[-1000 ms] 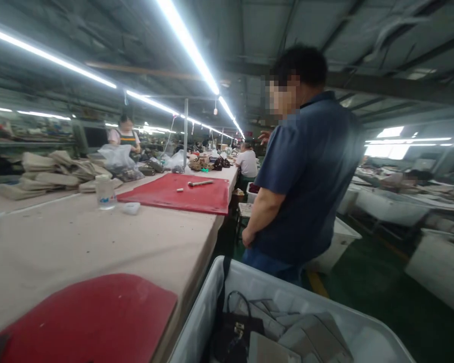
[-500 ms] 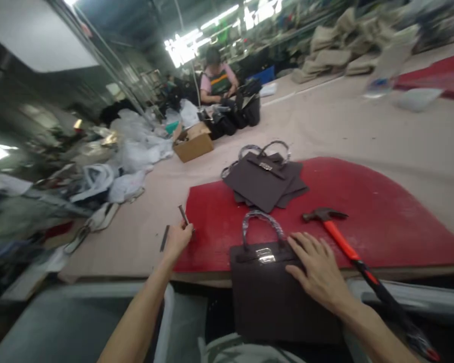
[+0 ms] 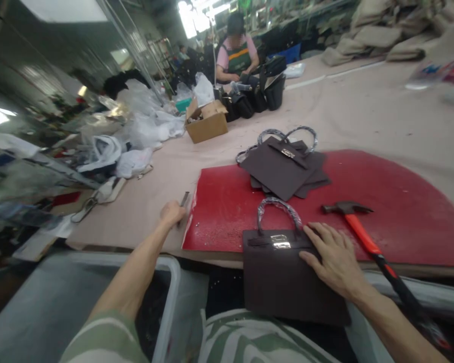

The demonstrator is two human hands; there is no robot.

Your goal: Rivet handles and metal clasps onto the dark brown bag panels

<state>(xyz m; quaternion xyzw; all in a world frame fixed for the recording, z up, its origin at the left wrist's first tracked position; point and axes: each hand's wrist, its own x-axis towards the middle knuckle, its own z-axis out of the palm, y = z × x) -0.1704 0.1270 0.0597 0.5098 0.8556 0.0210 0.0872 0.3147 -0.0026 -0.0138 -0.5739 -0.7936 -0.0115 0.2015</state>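
My left hand (image 3: 172, 214) is closed around a thin metal rod, like a punch (image 3: 185, 198), on the table just left of the red mat. Its fingertips are partly hidden. A dark narrow strip (image 3: 179, 223) shows by the fingers. My right hand (image 3: 333, 256) lies flat with fingers spread on the upper right of a dark brown handbag panel (image 3: 287, 287). The panel has a metal clasp and a plastic-wrapped handle (image 3: 276, 202), and overhangs the table's front edge. Right of that hand lies a claw hammer (image 3: 363, 234) with a red and black handle.
Several similar bag panels (image 3: 280, 171) are stacked on the red mat (image 3: 219, 212). Farther back stand a cardboard box (image 3: 208, 128), black bags (image 3: 274, 93) and a seated co-worker (image 3: 236, 53). Grey bins (image 3: 174, 282) sit below the table edge; plastic bags (image 3: 144, 121) are at left.
My left hand has moved left, off the mat's edge, and the rod has come down beside the dark strip. The right hand stays on the panel. The whole view has shifted.
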